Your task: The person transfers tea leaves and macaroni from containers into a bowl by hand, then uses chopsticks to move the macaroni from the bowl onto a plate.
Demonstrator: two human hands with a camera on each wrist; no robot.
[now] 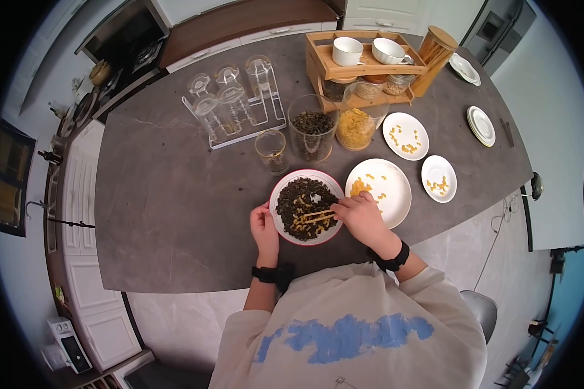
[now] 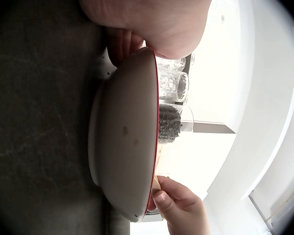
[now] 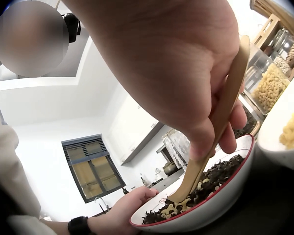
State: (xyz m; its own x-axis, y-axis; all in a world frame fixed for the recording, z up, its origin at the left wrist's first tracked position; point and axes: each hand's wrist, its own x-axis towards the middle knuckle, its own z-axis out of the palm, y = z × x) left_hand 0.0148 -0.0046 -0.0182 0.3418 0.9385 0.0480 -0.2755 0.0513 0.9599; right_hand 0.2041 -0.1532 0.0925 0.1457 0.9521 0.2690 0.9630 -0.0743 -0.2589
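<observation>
A white bowl (image 2: 125, 132) with a red rim stands on the grey table, full of dark dried tea-like leaves (image 1: 298, 194) with yellow macaroni pieces (image 1: 302, 225) among them. My left hand (image 1: 265, 228) holds the bowl at its left rim. In my right hand (image 1: 365, 219) is a pair of wooden tongs (image 3: 230, 98), gripped between thumb and fingers. The tongs' tips reach down into the macaroni and leaves, as the right wrist view shows. Right of the bowl, a white plate (image 1: 397, 188) carries loose macaroni, partly hidden behind my right hand.
Behind the bowl stand a small glass (image 1: 272, 155), a jar of dark leaves (image 1: 313, 133) and a jar of macaroni (image 1: 357, 126). Two smaller plates with macaroni, one of them a round plate (image 1: 405, 122), lie right. A glass rack (image 1: 246, 133) and wooden shelf (image 1: 370, 68) stand farther back.
</observation>
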